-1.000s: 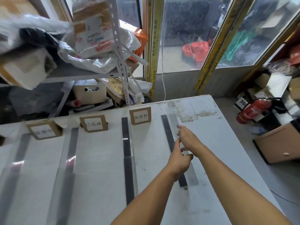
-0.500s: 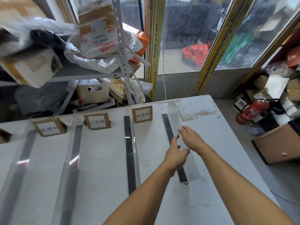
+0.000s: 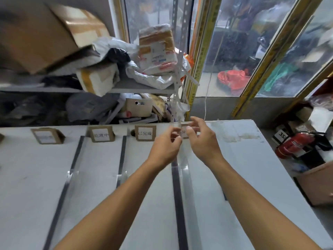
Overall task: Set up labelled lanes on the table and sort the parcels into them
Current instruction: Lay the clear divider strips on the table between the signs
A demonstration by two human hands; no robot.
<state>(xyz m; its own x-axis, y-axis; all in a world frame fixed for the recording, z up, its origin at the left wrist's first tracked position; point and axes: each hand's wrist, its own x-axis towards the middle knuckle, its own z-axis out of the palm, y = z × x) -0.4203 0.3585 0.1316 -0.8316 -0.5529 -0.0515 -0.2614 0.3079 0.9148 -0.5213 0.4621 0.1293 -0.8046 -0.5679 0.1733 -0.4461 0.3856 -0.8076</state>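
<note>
1. The left hand (image 3: 164, 147) and the right hand (image 3: 202, 139) are raised side by side over the far part of the white table (image 3: 252, 170), fingers curled, each pinching the upper end of a clear, see-through plastic strip (image 3: 182, 159) between thumb and fingertips.
2. From the pinch the clear strip runs down toward the viewer, alongside a long dark grey divider strip (image 3: 177, 199) that lies flat on the table between the 2 forearms. How much of the clear strip touches the table I cannot tell.
3. Just behind the fingers stands a small brown cardboard sign with a white label (image 3: 184, 133), mostly hidden by them.
4. To the left of the left hand stands a second cardboard sign reading 已完成 (image 3: 145, 132); further left, a third sign reading 处理中 (image 3: 101, 135); further still, a fourth sign with a blurred label (image 3: 47, 136).
5. 2 more dark strips lie left of the grip: one (image 3: 121, 166) between the second and third signs, another (image 3: 69, 177) beyond the third sign.
6. Beyond the table's far edge, behind and left of the hands, a grey metal shelf (image 3: 129, 88) holds the parcels: a tape-wrapped parcel with a printed label (image 3: 156, 49), a tilted brown cardboard box (image 3: 46, 33) and a white-wrapped box (image 3: 98, 79).
7. Well to the right of the right hand, a red fire extinguisher (image 3: 293, 144) lies on the floor.
</note>
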